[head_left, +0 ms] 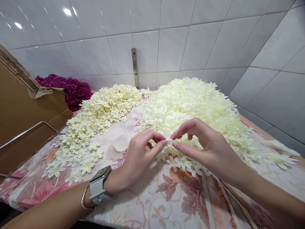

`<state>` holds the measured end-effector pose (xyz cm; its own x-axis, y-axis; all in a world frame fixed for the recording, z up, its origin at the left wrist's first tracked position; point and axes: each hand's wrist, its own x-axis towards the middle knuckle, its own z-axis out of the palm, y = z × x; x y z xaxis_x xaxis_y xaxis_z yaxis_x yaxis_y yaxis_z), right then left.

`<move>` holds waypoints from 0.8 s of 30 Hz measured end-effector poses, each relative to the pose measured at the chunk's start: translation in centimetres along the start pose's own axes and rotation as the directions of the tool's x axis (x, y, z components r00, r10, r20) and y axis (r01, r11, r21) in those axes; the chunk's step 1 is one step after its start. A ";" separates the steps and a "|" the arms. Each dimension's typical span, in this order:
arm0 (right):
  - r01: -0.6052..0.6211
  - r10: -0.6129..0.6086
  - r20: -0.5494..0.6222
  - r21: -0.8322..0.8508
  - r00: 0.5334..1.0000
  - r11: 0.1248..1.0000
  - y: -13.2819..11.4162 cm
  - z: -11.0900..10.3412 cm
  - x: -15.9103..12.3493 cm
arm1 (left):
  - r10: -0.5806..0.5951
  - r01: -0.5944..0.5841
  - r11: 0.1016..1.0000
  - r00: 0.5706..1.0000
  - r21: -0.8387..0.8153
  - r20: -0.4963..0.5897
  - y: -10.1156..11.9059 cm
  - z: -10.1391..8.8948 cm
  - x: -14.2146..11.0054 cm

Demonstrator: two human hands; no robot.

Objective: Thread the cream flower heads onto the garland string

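Fingertips of both hands meet over the front of the right-hand flower heap. My left hand (140, 156), with a watch (100, 184) and a bangle on its wrist, pinches one end of a small white flower piece (169, 140). Its other end is between the thumb and forefinger of my right hand (205, 143). The piece is thin and partly covered by fingertips, so its full shape cannot be made out. Right behind and below the hands lies a large heap of pale yellow-white artificial flowers (188, 98), with several loose blossoms (184, 163) at its front edge.
Smaller cream flowers (111, 105) form a second heap at left. Between the heaps is a clear round plastic dish (119, 142). A cardboard box (30, 108), a bent metal rod (28, 130) and purple flowers (73, 90) stand left. A tiled wall (171, 47) bounds the flowered tablecloth (152, 197).
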<state>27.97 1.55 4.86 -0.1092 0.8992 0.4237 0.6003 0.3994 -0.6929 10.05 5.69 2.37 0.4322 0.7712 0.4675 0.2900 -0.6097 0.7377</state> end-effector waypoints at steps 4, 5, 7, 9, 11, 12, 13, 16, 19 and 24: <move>-0.089 0.077 0.059 0.249 0.995 0.964 0.2 0.6 -0.2 | 0.134 -0.134 0.989 0.991 0.067 0.002 0.2 0.0 -0.3; -0.106 0.092 0.061 0.293 0.994 0.950 0.3 0.6 -0.2 | 0.155 -0.155 0.985 0.988 0.073 0.003 0.2 0.0 -0.3; -0.148 0.135 0.061 0.358 0.989 0.922 0.4 0.6 -0.1 | 0.173 -0.174 0.982 0.985 0.075 0.011 0.3 0.0 -0.3; -0.198 0.179 0.084 0.400 0.980 0.895 0.4 0.5 0.0 | 0.172 -0.173 0.982 0.985 0.069 0.024 0.3 0.0 -0.2; -0.245 0.212 0.125 0.426 0.969 0.871 0.3 0.4 0.0 | 0.165 -0.167 0.984 0.986 0.065 0.034 0.4 0.0 -0.2; -0.265 0.224 0.144 0.435 0.964 0.860 0.3 0.4 0.1 | 0.161 -0.163 0.985 0.986 0.065 0.037 0.5 0.0 -0.2; -0.280 0.235 0.156 0.442 0.960 0.852 0.2 0.3 0.1 | 0.157 -0.159 0.985 0.987 0.065 0.038 0.5 -0.1 -0.2; -0.290 0.252 0.144 0.451 0.957 0.844 0.1 0.4 0.1 | 0.152 -0.154 0.986 0.988 0.065 0.042 0.6 -0.1 -0.3; -0.300 0.260 0.149 0.456 0.954 0.838 0.2 0.4 0.1 | 0.149 -0.152 0.987 0.988 0.061 0.052 0.6 -0.2 -0.3; -0.308 0.258 0.169 0.469 0.951 0.827 0.2 0.3 0.2 | 0.128 -0.131 0.990 0.990 0.049 0.062 0.7 -0.3 -0.2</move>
<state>27.79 1.86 4.65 -0.0828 0.9886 0.1254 0.1584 0.1373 -0.9778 9.93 5.11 2.91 0.5178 0.6739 0.5269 0.2719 -0.7137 0.6456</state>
